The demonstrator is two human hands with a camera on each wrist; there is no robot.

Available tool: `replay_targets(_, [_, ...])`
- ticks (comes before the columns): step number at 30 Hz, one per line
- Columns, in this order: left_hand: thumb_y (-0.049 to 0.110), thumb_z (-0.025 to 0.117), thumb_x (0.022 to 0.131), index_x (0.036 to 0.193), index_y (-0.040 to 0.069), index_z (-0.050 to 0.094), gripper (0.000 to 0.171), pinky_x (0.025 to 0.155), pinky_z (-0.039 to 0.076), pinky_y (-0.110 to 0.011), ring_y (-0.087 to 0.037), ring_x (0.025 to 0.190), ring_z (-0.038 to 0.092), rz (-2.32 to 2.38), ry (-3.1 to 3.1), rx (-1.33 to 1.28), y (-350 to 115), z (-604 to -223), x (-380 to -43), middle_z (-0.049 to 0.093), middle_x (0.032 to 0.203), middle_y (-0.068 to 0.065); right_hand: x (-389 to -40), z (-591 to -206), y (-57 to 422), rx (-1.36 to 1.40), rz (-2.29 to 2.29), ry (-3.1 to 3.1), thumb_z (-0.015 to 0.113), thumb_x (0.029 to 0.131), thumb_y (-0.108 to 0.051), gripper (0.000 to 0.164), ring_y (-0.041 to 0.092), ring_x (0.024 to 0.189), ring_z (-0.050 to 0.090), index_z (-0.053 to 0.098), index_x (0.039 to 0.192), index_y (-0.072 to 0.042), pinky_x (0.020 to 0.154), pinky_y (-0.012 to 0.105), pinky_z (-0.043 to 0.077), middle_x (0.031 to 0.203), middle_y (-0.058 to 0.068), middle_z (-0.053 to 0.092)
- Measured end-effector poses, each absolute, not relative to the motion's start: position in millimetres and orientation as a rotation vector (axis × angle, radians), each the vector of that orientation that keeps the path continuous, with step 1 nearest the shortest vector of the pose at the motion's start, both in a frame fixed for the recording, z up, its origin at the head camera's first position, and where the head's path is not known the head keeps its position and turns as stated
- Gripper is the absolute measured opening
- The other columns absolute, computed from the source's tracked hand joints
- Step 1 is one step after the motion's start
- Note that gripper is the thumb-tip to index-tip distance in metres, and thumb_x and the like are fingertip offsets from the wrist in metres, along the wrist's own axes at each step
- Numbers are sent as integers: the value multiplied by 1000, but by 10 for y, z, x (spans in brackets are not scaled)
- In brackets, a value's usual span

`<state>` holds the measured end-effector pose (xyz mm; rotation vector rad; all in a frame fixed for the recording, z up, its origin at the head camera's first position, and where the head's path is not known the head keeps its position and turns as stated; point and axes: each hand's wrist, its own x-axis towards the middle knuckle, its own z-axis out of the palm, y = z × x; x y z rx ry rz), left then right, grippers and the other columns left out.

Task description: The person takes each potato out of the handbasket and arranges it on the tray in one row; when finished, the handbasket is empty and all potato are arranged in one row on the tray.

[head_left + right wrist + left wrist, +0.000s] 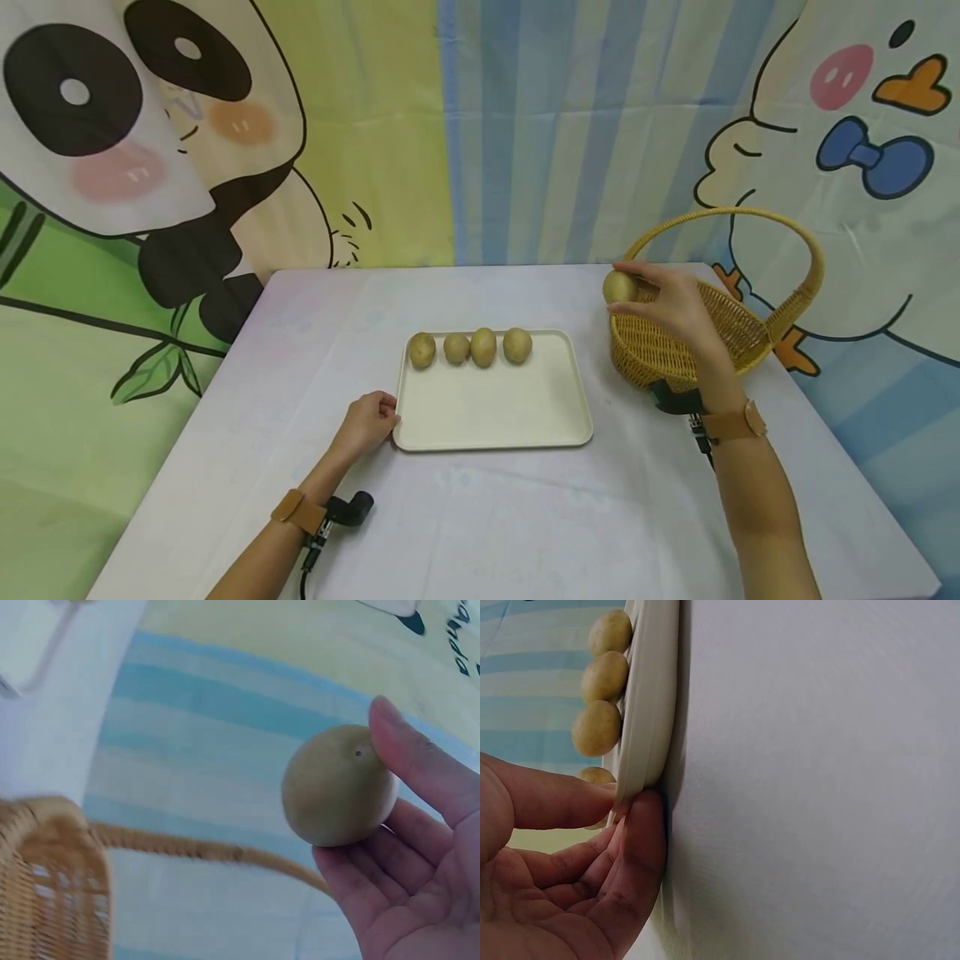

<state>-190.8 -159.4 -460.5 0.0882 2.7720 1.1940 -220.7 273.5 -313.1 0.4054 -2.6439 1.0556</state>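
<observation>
Four would be too exact, so several round yellowish potatoes (483, 347) stand in a row along the far side of a cream tray (491, 412). At the tray's near left corner my left hand (369, 423) pinches the rim, thumb on top and fingers beneath in the left wrist view. My right hand (671, 304) holds another potato (337, 787) between thumb and fingers. That hand is over the left side of a wicker basket (652, 346), with the potato at the basket's far left rim in the head view.
The basket's tall arched handle (813, 258) rises at the right of the table. White cloth covers the table (480, 517). Behind it hangs a printed curtain (525, 133) with cartoon animals. Each wrist wears a strapped camera (348, 508) with a cable.
</observation>
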Motion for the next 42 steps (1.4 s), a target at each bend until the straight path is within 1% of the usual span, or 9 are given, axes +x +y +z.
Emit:
replay_targets(7, [-1, 63, 80, 98, -9, 58, 20, 54, 46, -25, -15, 63, 53, 1191, 2761, 81, -1594, -4624, -1898, 57, 76, -8, -2373, -3502, 2442, 578, 1110, -2659, 79, 71, -12, 58, 31, 115, 54, 57, 125, -2, 92, 36, 46, 127, 16, 56])
replay_targets(11, [-1, 63, 80, 98, -9, 58, 20, 54, 46, -25, -14, 62, 53, 1197, 2754, 80, -1593, -4632, -1904, 57, 75, -8, -2488, -3744, 2332, 635, 1097, -2698, 80, 71, -12, 58, 31, 117, 53, 58, 123, -1, 93, 35, 45, 126, 16, 57])
replay_targets(18, [-1, 63, 80, 98, -9, 58, 20, 54, 47, -25, -14, 62, 53, 1209, 2746, 79, -1607, -4653, -1910, 57, 75, -8, -2658, -4163, 2215, 657, 1099, -2761, 81, 68, -6, 58, 35, 113, 54, 58, 120, 5, 93, 39, 45, 120, 21, 59])
replay_targets(21, [-1, 63, 80, 98, -9, 58, 20, 53, 47, -25, -14, 61, 53, 1213, 2744, 75, -1615, -4663, -1909, 57, 75, -8, -2705, -4275, 2190, 626, 1040, -2803, 81, 68, -7, 58, 36, 112, 55, 58, 120, 5, 93, 41, 45, 119, 21, 60])
replay_targets(27, [-2, 62, 81, 99, -9, 58, 20, 53, 47, -25, -13, 60, 53, 1229, 2730, 68, -1624, -4664, -1905, 57, 75, -8, -2742, -4371, 2138, 553, 917, -2897, 82, 69, -13, 59, 35, 107, 57, 60, 121, -1, 91, 43, 45, 119, 19, 60])
replay_targets(31, [-2, 62, 81, 99, -9, 58, 20, 53, 47, -25, -13, 61, 53, 1238, 2722, 68, -1624, -4659, -1905, 57, 76, -8, -2745, -4396, 2114, 532, 888, -2929, 82, 69, -15, 60, 34, 108, 56, 59, 122, -3, 91, 44, 44, 120, 18, 60])
replay_targets(42, [-2, 62, 80, 99, -9, 58, 20, 54, 47, -25, -15, 65, 54, 1237, 2725, 76, -1618, -4626, -1923, 57, 77, -9, -2768, -4422, 2112, 564, 850, -2915, 83, 67, -15, 63, 34, 108, 56, 58, 123, -1, 92, 44, 43, 121, 18, 60])
